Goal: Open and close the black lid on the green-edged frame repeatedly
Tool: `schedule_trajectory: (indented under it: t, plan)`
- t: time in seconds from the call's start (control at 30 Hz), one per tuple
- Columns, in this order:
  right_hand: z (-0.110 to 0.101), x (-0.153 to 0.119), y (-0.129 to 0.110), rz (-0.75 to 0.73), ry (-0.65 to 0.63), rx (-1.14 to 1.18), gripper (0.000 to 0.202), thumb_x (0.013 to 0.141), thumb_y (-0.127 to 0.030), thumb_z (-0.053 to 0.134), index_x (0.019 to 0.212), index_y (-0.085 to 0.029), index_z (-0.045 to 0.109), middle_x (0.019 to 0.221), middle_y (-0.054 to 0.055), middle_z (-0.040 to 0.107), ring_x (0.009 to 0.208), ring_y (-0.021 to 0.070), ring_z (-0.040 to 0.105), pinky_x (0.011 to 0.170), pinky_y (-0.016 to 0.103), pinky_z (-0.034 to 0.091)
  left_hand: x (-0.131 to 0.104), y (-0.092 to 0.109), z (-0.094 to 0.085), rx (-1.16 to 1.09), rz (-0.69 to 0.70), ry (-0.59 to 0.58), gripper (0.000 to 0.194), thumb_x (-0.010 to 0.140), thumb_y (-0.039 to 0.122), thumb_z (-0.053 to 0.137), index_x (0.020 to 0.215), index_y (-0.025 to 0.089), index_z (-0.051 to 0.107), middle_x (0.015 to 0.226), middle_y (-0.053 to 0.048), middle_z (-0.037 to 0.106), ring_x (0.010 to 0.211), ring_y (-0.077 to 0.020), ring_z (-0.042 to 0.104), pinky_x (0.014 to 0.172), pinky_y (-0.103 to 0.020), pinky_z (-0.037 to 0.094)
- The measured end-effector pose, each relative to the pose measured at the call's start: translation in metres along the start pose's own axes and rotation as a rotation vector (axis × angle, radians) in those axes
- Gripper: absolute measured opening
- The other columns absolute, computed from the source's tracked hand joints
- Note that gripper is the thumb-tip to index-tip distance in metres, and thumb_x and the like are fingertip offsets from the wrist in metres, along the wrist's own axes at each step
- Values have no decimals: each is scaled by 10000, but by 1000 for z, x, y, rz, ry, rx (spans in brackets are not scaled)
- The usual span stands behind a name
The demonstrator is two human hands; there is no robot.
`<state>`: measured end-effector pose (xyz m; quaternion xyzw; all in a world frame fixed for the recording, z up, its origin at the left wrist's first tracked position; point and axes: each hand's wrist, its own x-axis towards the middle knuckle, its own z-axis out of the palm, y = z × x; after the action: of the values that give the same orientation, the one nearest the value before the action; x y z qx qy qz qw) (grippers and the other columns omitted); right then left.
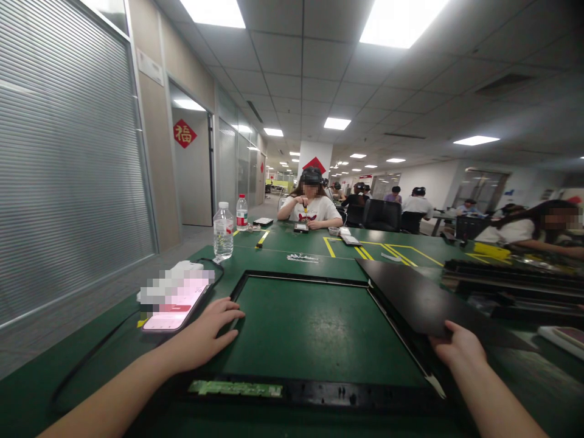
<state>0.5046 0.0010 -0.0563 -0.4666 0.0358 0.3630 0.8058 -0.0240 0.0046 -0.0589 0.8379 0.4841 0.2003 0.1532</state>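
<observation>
A black rectangular frame [356, 392], like a monitor bezel, lies on the green table, which shows through its middle. Along its near bar sits a green circuit board [237, 389]. My left hand [216, 325] rests at the frame's left side, fingers stretched out and slightly apart. In my right hand [460, 350] is the near edge of a dark flat panel [420, 298], thumb on top; the fingers beneath are hidden. The panel slants over the frame's right side. White strips [435, 385] stick out at the frame's near right corner.
Left of the frame are a lit phone [176, 304], a black cable [91, 353] and a clear water bottle [223, 231]. Black bar-shaped parts [506, 277] lie on the right. Across the table sits a person [314, 207] handling a small device; another person [533, 228] is at the right.
</observation>
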Motion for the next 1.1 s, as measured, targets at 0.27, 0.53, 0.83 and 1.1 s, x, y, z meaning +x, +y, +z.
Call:
schedule_trajectory:
  t: [0.27,0.53,0.83,1.1]
  plan:
    - [4,-11,0,28,80,22,218,736,4,458,774,-209,490,718,-15,654,406,97,571,435,218,553,-1,2,-1,-23,1,17,386,812,415,470,1151,277,592,1305,-80,491,1287,-301,315,1057,-492,249]
    - [3,-17,-1,41,73,22,239,723,19,461,783,-209,500,753,-14,662,447,105,590,473,232,566,-1,0,-1,-68,5,27,382,804,411,487,1145,281,601,1299,-83,495,1286,-311,312,1054,-502,242]
    - [13,-32,-5,-60,46,47,219,710,17,516,710,-202,507,580,-72,572,467,78,586,501,188,561,0,3,-3,-80,-17,37,362,788,401,510,1116,295,622,1294,-77,511,1288,-317,315,1053,-502,242]
    - [28,-58,-7,-135,-128,53,190,720,-8,480,686,-176,562,571,-42,609,531,79,600,536,163,550,2,2,-5,-53,-12,33,400,805,403,483,1175,281,572,1315,-84,472,1246,-287,383,1050,-450,273]
